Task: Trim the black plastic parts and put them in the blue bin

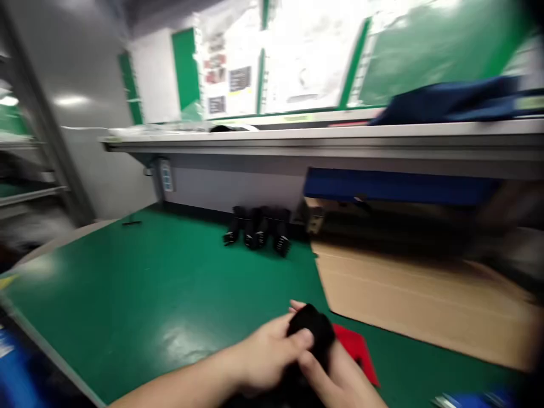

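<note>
Both hands, left hand [266, 357] & right hand [335, 379], grip a soft black thing [312, 331] tight, low over the green surface [140, 294], w/ a red piece [355, 348] just beside it & a brown cardboard sheet [416, 294] near.
</note>
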The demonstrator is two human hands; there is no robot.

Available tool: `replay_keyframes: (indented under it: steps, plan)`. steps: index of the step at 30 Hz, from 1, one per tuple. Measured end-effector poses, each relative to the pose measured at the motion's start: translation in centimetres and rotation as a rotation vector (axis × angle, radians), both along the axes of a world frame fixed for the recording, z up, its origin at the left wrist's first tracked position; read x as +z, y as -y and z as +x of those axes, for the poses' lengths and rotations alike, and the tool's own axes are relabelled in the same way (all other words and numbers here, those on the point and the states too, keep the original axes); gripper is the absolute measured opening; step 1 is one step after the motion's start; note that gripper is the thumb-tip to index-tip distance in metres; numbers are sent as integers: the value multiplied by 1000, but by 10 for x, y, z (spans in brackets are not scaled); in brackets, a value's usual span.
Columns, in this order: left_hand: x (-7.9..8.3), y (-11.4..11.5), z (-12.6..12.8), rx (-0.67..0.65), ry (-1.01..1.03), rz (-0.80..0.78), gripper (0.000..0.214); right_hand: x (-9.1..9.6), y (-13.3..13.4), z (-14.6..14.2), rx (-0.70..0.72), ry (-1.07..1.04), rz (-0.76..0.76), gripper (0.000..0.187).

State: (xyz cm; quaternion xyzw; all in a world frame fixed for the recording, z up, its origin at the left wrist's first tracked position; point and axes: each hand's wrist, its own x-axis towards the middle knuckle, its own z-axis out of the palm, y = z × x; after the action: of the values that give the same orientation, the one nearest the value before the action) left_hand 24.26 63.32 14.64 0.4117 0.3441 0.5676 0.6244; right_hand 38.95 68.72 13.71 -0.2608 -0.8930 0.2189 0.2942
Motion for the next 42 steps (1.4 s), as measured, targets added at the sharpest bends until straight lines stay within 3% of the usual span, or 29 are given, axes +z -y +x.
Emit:
replay_keyframes:
  steps: [3, 8, 12, 15, 19, 22, 24, 27, 29, 31, 37, 42]
  plan:
    - [6, -3, -4, 26, 45, -190, 36, 21, -22, 23, -57, 29, -293, 63]
    - [12, -8, -12, 135, 206, -301, 29, 44, -79, 111, -340, 446, -69, 49]
    - [15, -4, -13, 64, 238, -287, 34, 28, -93, 181, -328, 527, -155, 41]
    - [17, 0, -9, -34, 263, -262, 42, 8, -90, 201, -323, 419, -153, 27]
    - [14, 1, -4, -101, 249, -236, 49, -6, -93, 193, -432, 247, -136, 49]
    - [8, -2, -3, -146, 163, -207, 48, 6, -90, 165, -430, 133, -193, 54]
    - [3, -3, -4, -179, 80, -199, 48, 24, -80, 137, -329, 78, -213, 50]
    - [-1, -3, -5, -228, -11, -204, 48, 49, -58, 89, -49, 56, -140, 39]
    - [-1, -3, -7, -246, -29, -197, 44, 57, -45, 65, 90, 84, -85, 38]
    - [2, -2, -7, -257, -64, -172, 40, 55, -37, 51, 137, 81, -8, 43]
    - [21, -1, -5, -318, -294, -151, 37, 37, -32, 51, 27, 186, 374, 53]
    - [27, 3, -1, -295, -397, -209, 38, 37, -30, 50, -14, 302, 483, 66]
